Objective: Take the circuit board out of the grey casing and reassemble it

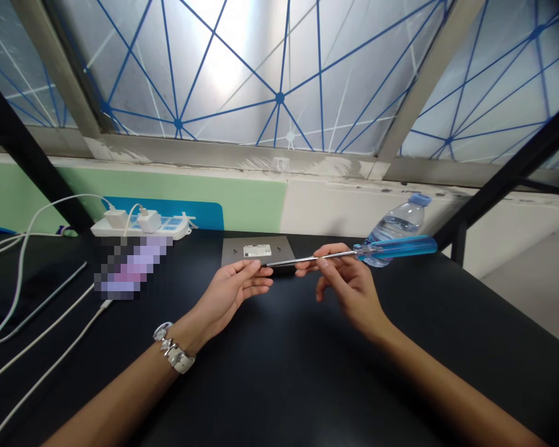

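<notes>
A screwdriver (395,247) with a clear blue handle and a long metal shaft is held nearly level above the table, its handle pointing right. My left hand (235,288) pinches the dark tip end of the shaft between thumb and fingers. Around the middle of the shaft, close to the handle, my right hand (349,285) is closed with thumb and fingertips. Behind my hands lies a flat grey box (233,248) with a white label and two small dark marks; its front edge is partly hidden by my left hand and the shaft.
A water bottle (403,217) with a blue cap leans behind the screwdriver handle. At the back left sits a white power strip (177,233) with chargers plugged in. White cables (51,338) run across the black table (270,385) near a blurred-out phone-like object (133,267).
</notes>
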Action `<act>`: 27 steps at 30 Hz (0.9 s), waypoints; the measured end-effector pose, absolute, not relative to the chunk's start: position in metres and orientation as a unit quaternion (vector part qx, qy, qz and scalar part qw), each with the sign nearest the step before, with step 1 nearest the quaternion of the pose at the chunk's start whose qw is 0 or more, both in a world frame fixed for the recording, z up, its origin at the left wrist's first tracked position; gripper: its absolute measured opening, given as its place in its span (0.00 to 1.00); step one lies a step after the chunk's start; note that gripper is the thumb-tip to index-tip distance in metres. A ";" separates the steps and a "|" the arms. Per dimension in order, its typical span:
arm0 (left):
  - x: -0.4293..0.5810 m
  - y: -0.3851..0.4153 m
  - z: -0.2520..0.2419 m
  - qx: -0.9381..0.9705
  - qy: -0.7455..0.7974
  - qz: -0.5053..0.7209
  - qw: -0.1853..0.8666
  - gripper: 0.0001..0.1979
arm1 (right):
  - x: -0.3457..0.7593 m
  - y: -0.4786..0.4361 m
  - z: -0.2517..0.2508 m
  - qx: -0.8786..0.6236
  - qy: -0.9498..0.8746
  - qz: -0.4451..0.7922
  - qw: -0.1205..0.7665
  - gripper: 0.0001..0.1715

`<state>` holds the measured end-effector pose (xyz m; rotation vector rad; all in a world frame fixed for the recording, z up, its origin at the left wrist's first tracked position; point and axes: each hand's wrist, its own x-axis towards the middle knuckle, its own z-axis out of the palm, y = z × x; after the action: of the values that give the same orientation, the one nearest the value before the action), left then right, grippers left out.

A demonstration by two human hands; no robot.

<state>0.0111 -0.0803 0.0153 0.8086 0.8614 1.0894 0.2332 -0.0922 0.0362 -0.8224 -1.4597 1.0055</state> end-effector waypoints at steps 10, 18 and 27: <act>0.010 -0.080 0.014 0.366 0.388 0.490 0.689 0.11 | 0.233 -0.091 0.034 -0.353 -0.632 0.405 0.559 0.09; 0.012 -0.079 0.012 0.370 0.381 0.487 0.693 0.12 | 0.235 -0.087 0.041 -0.346 -0.667 0.364 0.550 0.08; 0.010 -0.078 0.020 0.354 0.407 0.533 0.652 0.15 | 0.223 -0.054 0.081 -0.321 -0.704 0.310 0.553 0.12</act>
<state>0.0103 -0.0778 0.0203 0.8029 0.9232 1.2104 0.2228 -0.0541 0.0814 -0.7592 -1.6637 0.7324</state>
